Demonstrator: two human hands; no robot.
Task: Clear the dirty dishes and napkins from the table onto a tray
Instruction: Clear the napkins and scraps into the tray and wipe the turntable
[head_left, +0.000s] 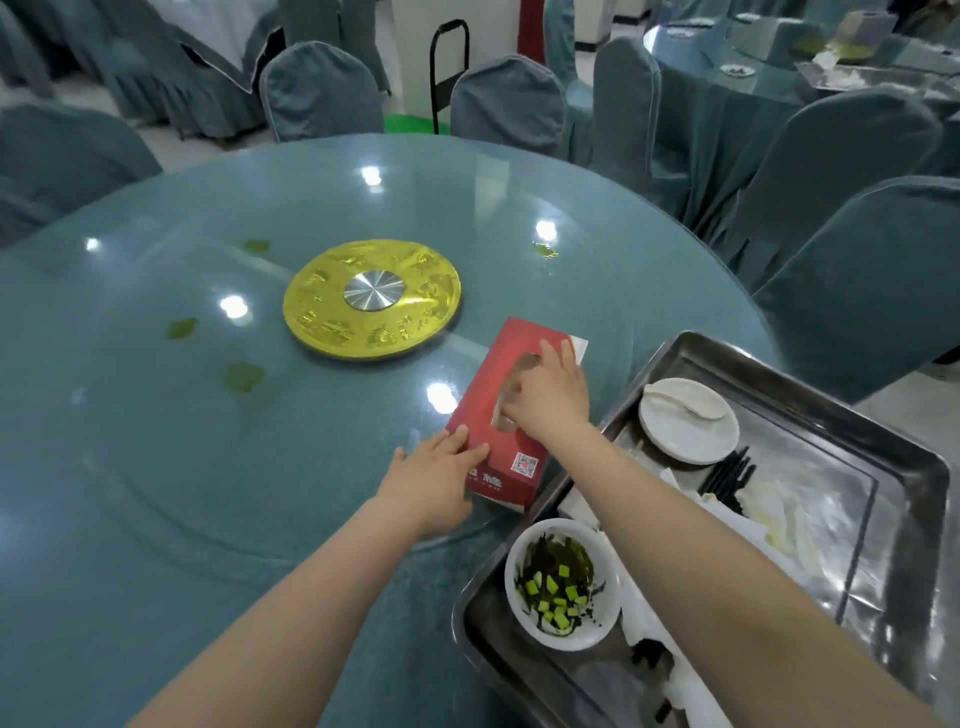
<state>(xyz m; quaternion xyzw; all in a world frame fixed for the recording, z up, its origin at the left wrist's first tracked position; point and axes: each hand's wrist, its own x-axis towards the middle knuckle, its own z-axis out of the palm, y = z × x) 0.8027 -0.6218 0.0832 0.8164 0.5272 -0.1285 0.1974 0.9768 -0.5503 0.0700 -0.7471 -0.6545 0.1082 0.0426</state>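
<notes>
1. While the dishes are already sitting in the rectangular stainless-steel tray (769, 364), the person is working at the red cardboard tissue box (498, 410), which is lying on the round blue-grey glass-topped table (208, 467) just beside the tray's left rim.
2. The left hand (436, 483) is resting with straight, relaxed fingers against the box's near left corner, steadying it rather than gripping it.
3. The right hand (550, 395) is lying on top of the box, its fingertips reaching into the oval slot; whether they are pinching a tissue inside, I cannot tell.
4. The box's long axis is running away from the person and slightly rightward, toward the far side of the table, so both hands are meeting it from its near end; the right hand is sitting farther along it.
5. Inside the tray, left of its middle, a white bowl holding dark greens and green cubes (561, 582) is standing nearest the person, with a white round plate carrying a white spoon (688, 421) farther off, black chopsticks (727, 473) and crumpled white napkins (769, 514) between them.
6. Beyond the box, a gold embossed turntable disc (371, 299) is occupying the table's middle, with green leaf scraps (243, 376) left of it, probably the tissue's target.
</notes>
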